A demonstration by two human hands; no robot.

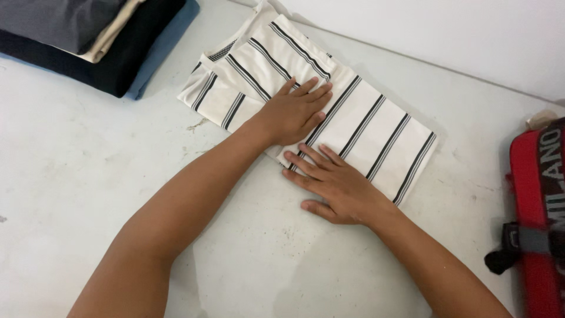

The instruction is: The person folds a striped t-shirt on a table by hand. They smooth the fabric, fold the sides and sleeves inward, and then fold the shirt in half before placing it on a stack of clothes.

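Nearest, two bare arms reaching up from the bottom of the view over a pale, scuffed counter. Right hand flat and spread wide, palm down, fingers pointing left, pressing on the near edge of a folded shirt, thumb resting on the counter just beside the cloth. Left hand a little farther on, also flat and open, fingers together and pointing up and to the right, lying on the middle of the same shirt. Nothing gripped in either hand, only pressing down. Shirt white with thin dark stripes, folded into a long block, slanting from upper left to lower right, under both hands and touching them. Probably soft, thin and light, floppy if lifted, likely to slide a bit on the smooth counter and to come unfolded if grabbed by one corner. Best taken by the folded edges with both hands, or scooped from under with flat palms, to keep the folds tidy. Not breakable at all. At the far right edge, a red bag with a dark strap, well apart from the hands. Farthest off at the upper left, a pile of folded clothes, dark, grey and cream, sitting near the shirt's far end but not touching it. Behind everything, a plain white wall.
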